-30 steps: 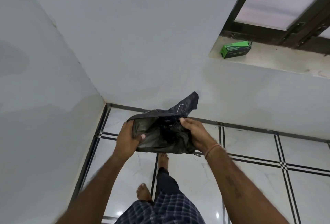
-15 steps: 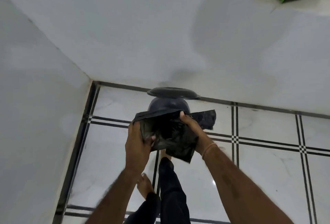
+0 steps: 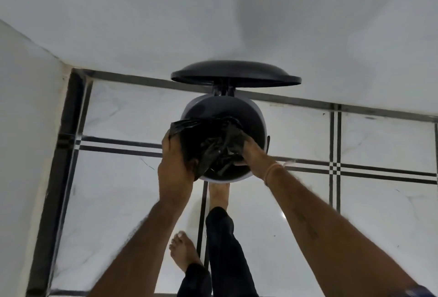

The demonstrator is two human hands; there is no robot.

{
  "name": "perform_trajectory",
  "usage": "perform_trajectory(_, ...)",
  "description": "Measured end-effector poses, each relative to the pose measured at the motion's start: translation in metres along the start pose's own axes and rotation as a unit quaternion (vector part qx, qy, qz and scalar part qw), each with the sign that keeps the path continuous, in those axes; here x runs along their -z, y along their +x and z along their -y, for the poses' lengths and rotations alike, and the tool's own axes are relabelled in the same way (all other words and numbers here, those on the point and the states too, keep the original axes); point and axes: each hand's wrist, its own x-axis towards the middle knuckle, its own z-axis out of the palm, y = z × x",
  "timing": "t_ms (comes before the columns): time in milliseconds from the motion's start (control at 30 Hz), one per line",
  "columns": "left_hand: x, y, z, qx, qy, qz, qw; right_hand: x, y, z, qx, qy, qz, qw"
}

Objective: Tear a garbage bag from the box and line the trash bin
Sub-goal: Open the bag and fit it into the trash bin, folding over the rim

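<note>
A round trash bin (image 3: pixel 257 128) with a pale outer wall and dark inside stands on the floor by the far wall, its black lid (image 3: pixel 235 74) raised. A crumpled black garbage bag (image 3: pixel 213 145) hangs partly inside the bin's mouth. My left hand (image 3: pixel 176 164) grips the bag's left edge at the bin's near-left rim. My right hand (image 3: pixel 253 157) holds the bag's right side, fingers down inside the bin. The bag box is out of view.
White walls meet in a corner at the left (image 3: pixel 68 69). The floor (image 3: pixel 355 213) is glossy white tile with black lines. One bare foot (image 3: pixel 219 193) rests at the bin's base, seemingly on its pedal; the other foot (image 3: pixel 183 251) stands behind.
The view has dropped and closed in on the bin. Both hands have lowered the bag from above the bin into its mouth. The green box has left the view.
</note>
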Motion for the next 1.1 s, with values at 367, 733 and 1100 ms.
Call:
perform_trajectory(367,-0.031,0.032,0.034,-0.079,0.142,0.048,0.986,0.06,0.007,-0.009,0.102,0.114,0.063,0.986)
perform_trajectory(733,-0.03,0.063,0.048,0.011,0.05,0.028,0.998,0.059,0.027,-0.04,0.265,-0.501,-0.078,0.82)
perform_trajectory(1100,-0.035,0.093,0.053,0.252,-0.384,-0.045,0.887,0.059,0.036,-0.009,0.036,0.203,-0.156,0.966)
